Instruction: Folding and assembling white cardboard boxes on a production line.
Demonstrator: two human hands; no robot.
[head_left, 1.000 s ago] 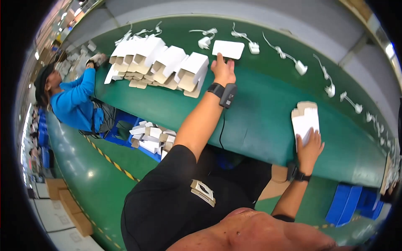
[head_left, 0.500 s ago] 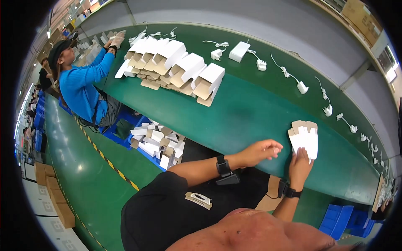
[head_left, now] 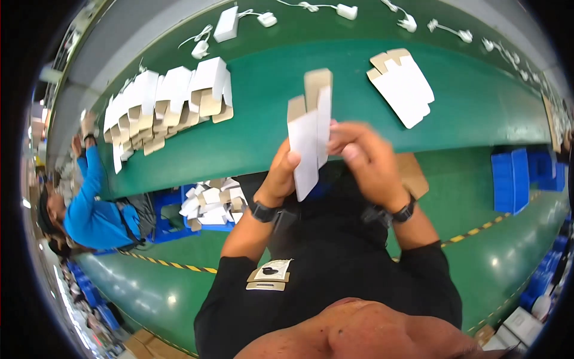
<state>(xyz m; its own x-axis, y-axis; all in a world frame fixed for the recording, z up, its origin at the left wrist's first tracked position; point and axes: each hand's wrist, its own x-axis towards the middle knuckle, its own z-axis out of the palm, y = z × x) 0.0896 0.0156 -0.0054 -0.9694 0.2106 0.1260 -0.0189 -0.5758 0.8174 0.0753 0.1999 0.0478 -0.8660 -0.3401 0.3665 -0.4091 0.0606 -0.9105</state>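
Observation:
A partly opened white carton point(head_left: 306, 149) with brown inner flaps stands tilted in front of me, just over the table's near edge. My left hand point(head_left: 280, 173) is closed round its left side, thumb on the white face. At the carton's right edge, my right hand point(head_left: 368, 158) has its fingers curled in against the panel, somewhat blurred. A small stack of flattened white cartons point(head_left: 403, 90) lies on the green table point(head_left: 269, 90) to the right, brown flaps pointing away from me.
Several opened white boxes point(head_left: 209, 84) are piled at the table's left. White power adapters with cables point(head_left: 347, 12) line the far side. Below the left edge, a blue crate point(head_left: 170, 212) holds more white boxes. Blue bins point(head_left: 509, 179) stand at right. A co-worker in blue point(head_left: 95, 218) sits at left.
My right hand has left the flat cartons on the table. One carton is now up between both hands, partly opened. My view has turned to the right.

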